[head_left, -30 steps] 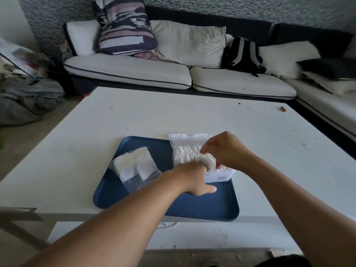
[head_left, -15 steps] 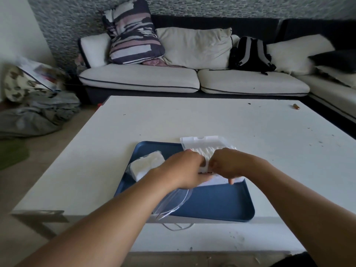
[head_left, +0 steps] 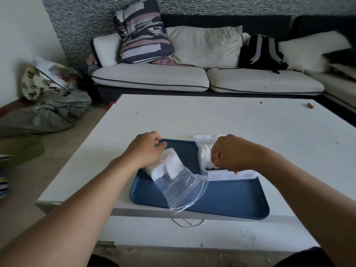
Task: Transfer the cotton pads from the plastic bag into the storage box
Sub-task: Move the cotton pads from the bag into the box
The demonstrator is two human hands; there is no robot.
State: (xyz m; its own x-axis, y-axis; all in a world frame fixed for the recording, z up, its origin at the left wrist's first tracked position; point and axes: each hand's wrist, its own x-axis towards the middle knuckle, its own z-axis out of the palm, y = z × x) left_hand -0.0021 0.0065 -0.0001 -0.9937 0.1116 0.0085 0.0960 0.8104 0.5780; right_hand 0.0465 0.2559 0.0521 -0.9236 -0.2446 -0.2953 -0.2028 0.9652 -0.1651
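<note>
A clear zip plastic bag [head_left: 181,189] lies tilted over the blue tray [head_left: 231,201], its open mouth toward me. White cotton pads [head_left: 169,167] sit bunched in its far end. My left hand [head_left: 145,149] grips that far end and holds it raised. The white storage box [head_left: 227,174] stands on the tray's right half with its lid [head_left: 206,137] open at the back. More cotton pads [head_left: 204,155] are packed in the box. My right hand [head_left: 229,153] is over the box with its fingers curled down at the front wall; what the fingertips pinch is hidden.
The tray sits near the front edge of a white table [head_left: 212,116]. A small brown object [head_left: 310,106] lies at the table's far right. Behind are a sofa [head_left: 192,78] with cushions and a black backpack [head_left: 262,51]. Clothes are piled on the floor [head_left: 48,110] to the left.
My left hand moved left off the box, took the bag's far end and raised it, so the bag's mouth now points toward me. My right hand stays at the box.
</note>
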